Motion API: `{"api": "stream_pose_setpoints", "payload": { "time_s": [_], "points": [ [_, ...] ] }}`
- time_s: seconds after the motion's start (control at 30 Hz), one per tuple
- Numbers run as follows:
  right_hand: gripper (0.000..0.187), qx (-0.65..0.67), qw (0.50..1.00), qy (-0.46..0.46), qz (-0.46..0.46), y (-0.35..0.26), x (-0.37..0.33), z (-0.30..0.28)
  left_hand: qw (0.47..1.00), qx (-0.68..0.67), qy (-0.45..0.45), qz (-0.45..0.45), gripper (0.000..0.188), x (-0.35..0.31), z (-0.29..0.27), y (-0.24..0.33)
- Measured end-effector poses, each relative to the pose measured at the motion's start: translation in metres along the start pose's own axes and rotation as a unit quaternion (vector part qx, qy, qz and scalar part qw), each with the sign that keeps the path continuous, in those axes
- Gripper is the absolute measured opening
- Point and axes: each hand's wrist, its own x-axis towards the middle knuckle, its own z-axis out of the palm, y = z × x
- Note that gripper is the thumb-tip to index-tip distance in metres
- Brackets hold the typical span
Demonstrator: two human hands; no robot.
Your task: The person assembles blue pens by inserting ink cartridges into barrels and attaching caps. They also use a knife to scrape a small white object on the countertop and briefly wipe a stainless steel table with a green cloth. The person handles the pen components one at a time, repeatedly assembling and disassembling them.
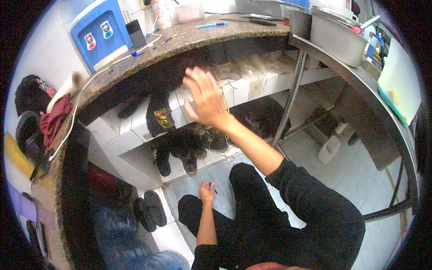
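Note:
My right hand (207, 99) is raised in front of the tiled shelf below the counter. Its fingers are spread, slightly blurred, and nothing is in them. Lower down, by my knee, my left hand (206, 192) is closed around a slim blue pen (215, 191), most of which the fingers hide. Behind the right hand, a dark cloth with a yellow and red print (163, 118) hangs over the shelf edge. Pairs of dark shoes (186, 157) stand on the ledge underneath.
A stone counter (180, 38) curves above, holding a blue pen (211, 25), a white cable (96, 81) and a blue water dispenser (101, 33). On the right stands a metal table (342, 65) with a steel basin (337, 42). Black slippers (150, 210) and large water bottles (135, 247) lie lower left.

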Motion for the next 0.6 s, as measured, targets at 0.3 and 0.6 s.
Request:
{"api": "stream_pose_setpoints", "payload": {
  "time_s": [0.3, 0.6],
  "points": [
    [0.035, -0.061, 0.995, -0.007, 0.074, 0.057, -0.053, -0.005, 1.0, -0.008, 0.002, 0.008, 0.034, 0.001, -0.007, 0.003],
    [0.058, -0.023, 0.921, -0.328, 0.209, 0.087, -0.015, 0.012, 0.999, 0.011, -0.034, 0.003, 0.034, 0.007, -0.001, -0.009]
  ]
}}
